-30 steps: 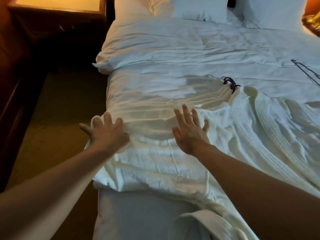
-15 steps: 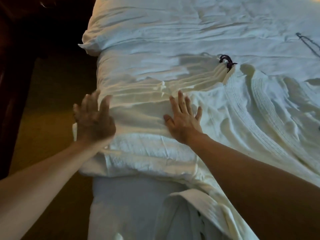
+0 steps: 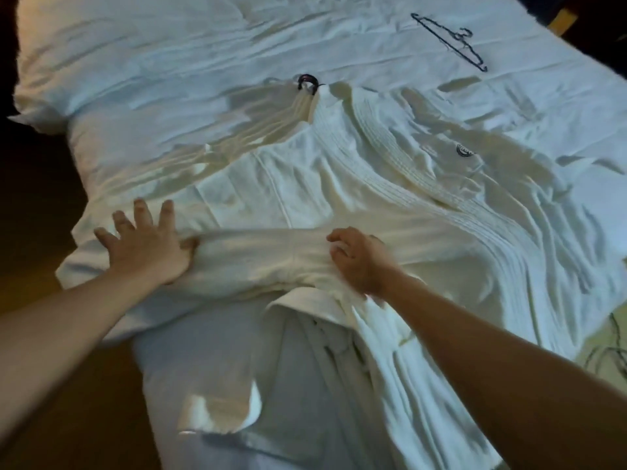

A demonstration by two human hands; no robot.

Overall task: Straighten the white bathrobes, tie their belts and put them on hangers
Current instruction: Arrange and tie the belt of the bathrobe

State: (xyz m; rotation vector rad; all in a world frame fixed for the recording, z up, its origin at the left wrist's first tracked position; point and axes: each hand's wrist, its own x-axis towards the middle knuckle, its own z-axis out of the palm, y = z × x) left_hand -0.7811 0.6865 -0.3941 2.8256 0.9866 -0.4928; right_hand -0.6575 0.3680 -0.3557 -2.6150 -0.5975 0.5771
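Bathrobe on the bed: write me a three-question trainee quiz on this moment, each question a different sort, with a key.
1. True or false: a dark hanger hook shows at the collar of the bathrobe.
2. Which hand lies flat with spread fingers on the robe's sleeve? A) left hand B) right hand C) neither
3. Fill in: the spare wire hanger lies on the ____, apart from the robe.

Key: 1 true; 2 A; 3 bed. The right hand's fingers look curled at the robe's waist, but motion blur hides whether they grip cloth.
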